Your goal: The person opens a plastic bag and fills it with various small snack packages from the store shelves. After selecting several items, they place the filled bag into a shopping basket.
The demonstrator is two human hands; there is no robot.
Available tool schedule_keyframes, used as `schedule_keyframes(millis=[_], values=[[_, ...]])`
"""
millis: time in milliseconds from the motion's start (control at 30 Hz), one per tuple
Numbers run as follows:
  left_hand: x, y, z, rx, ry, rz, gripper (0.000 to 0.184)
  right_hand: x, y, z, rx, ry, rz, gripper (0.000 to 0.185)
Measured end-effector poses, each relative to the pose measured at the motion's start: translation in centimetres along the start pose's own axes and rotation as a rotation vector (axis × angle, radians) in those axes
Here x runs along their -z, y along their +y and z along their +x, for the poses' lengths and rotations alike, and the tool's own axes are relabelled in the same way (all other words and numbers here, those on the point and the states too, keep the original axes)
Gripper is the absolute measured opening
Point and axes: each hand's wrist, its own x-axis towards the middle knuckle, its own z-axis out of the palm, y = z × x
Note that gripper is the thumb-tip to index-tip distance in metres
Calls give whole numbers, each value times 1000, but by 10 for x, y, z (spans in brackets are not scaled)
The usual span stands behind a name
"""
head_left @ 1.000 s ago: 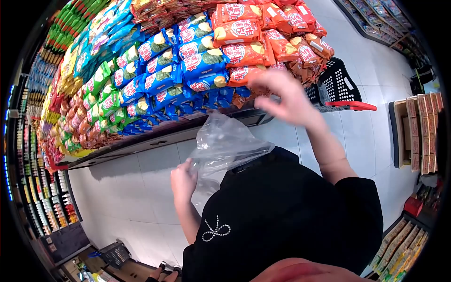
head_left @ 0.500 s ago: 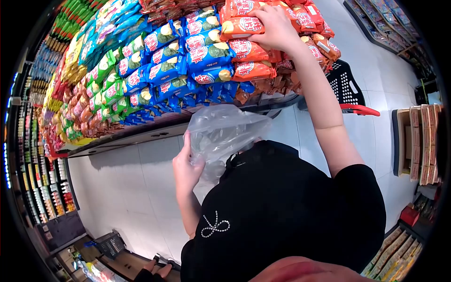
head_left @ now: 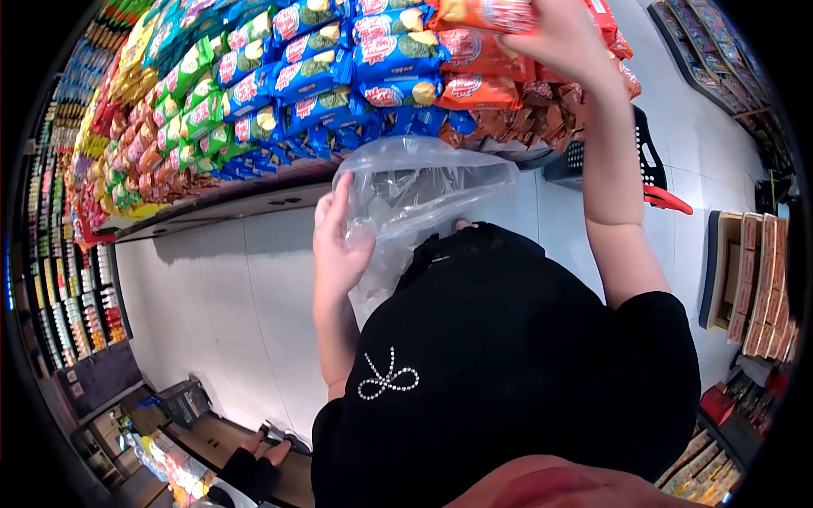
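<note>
Right hand (head_left: pixel 574 38) shifted rightward | orange packet (head_left: pixel 481 13) against its fingers (head_left: pixel 529 44), grip unclear | left hand (head_left: pixel 343 245) gripping clear bag (head_left: pixel 423 182)

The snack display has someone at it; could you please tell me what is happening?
A person in a black top is at the snack display. Their left hand holds a clear plastic bag, mouth open, while their right hand grips one end of an orange chip packet. No packet shows inside the bag.
</note>
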Motion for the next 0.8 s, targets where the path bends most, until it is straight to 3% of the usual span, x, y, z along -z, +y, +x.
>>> schedule_keyframes(millis=[33,67,100,167,233,300,333,400,467,567,667,800], values=[[0,1,-1,49,-13,7,71,-9,36,-22,20,-128,88,52],[-1,3,0,70,-9,9,71,17,0,-30,29,-33,201,48],[-3,3,-2,32,-3,23,70,32,-25,-59,23,-5,583,51],[-4,-1,2,-55,-55,-49,72,39,-48,-82,-42,-284,888,54],[-6,-1,3,-83,-67,-81,74,9,-48,-94,38,-662,1092,53],[-6,-3,3,-133,-112,-159,79,-35,-43,-116,40,-754,1253,54],[-6,-3,3,-127,-111,-158,79,-53,-41,-124,-67,-880,1313,56],[-7,-2,2,-128,-148,-327,80,-83,-44,-142,-482,-1076,1578,59],[-7,-5,0,-140,-173,-332,79,-103,-44,-152,-793,-1063,1637,60],[-9,-9,-1,-210,-227,-348,76,-114,-68,-150,-1075,-1001,1375,58],[-13,-5,-2,-241,-291,-383,73,-130,-88,-152,-939,-1122,1074,53],[-14,-5,-2,-169,-320,-554,76,-158,-95,-166,-944,-1257,1110,51]])
